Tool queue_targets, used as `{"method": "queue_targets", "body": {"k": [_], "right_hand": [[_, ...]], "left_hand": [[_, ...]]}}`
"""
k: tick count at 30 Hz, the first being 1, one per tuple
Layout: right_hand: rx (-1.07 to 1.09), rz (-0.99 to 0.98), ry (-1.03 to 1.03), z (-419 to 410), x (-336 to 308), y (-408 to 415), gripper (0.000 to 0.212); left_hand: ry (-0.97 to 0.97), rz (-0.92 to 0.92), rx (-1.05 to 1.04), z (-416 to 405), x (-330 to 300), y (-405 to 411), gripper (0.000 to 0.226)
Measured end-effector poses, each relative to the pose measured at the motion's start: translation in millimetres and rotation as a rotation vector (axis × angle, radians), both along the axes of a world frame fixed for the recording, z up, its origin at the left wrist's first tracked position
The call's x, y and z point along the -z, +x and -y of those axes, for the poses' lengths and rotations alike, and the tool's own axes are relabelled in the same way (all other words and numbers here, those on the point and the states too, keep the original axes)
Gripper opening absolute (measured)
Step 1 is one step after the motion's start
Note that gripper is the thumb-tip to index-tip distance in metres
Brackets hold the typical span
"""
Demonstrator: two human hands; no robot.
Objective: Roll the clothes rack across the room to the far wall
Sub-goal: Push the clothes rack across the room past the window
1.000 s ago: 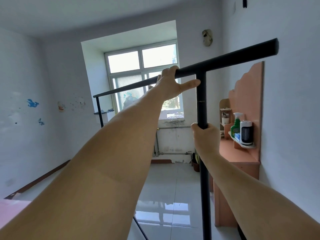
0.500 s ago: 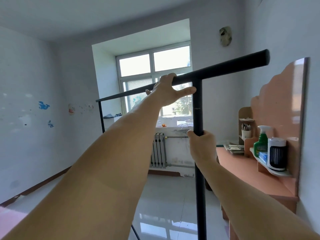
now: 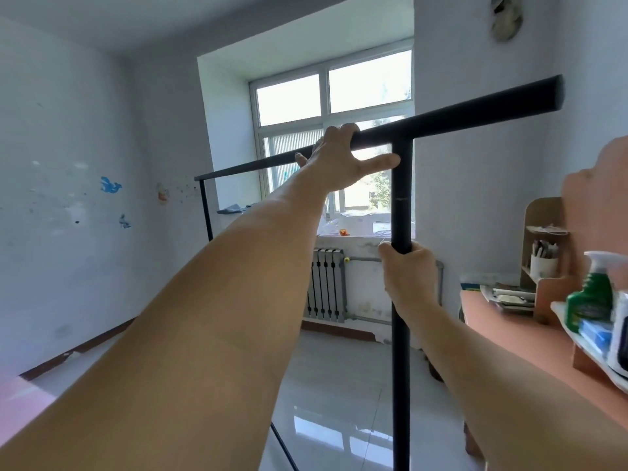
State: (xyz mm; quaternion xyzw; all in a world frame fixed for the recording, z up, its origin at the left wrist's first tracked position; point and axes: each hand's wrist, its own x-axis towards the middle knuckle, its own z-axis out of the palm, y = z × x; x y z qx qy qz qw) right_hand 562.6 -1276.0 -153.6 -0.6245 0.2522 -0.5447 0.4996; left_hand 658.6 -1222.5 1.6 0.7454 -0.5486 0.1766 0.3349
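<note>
The black clothes rack (image 3: 475, 112) stands right in front of me, bare of clothes. Its top bar runs from upper right down to the far upright at the left. My left hand (image 3: 339, 161) hooks its fingers over the top bar just left of the near upright, thumb stretched out toward that post. My right hand (image 3: 409, 270) is wrapped around the near upright at about mid-height. The rack's wheels are out of view below. The far wall (image 3: 472, 198) with its window (image 3: 334, 130) is ahead.
An orange desk (image 3: 503, 329) with a shelf back stands close on my right, holding a green spray bottle (image 3: 593, 295), a pen cup and papers. A radiator (image 3: 326, 283) sits under the window. Shiny tiled floor (image 3: 333, 396) lies ahead, a white wall to the left.
The window, radiator and desk have grown larger and shifted right as the rack and I moved toward the far wall. Both hands kept the same grips on the rack.
</note>
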Motion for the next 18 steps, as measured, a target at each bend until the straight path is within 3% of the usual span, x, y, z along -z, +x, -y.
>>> {"method": "queue_targets", "body": {"k": [6, 10, 18], "right_hand": [[-0.021, 0.026, -0.006, 63.9, 0.3, 52.8, 0.018], [-0.063, 0.023, 0.012, 101.6, -1.2, 88.7, 0.015], [-0.124, 0.038, 0.029, 170.5, -0.9, 154.3, 0.015]], "left_hand": [[-0.035, 0.000, 0.059, 64.9, 0.8, 58.1, 0.072], [-0.034, 0.020, 0.008, 101.2, 0.7, 97.1, 0.086], [-0.050, 0.044, -0.075, 168.1, 3.9, 161.3, 0.085]]}}
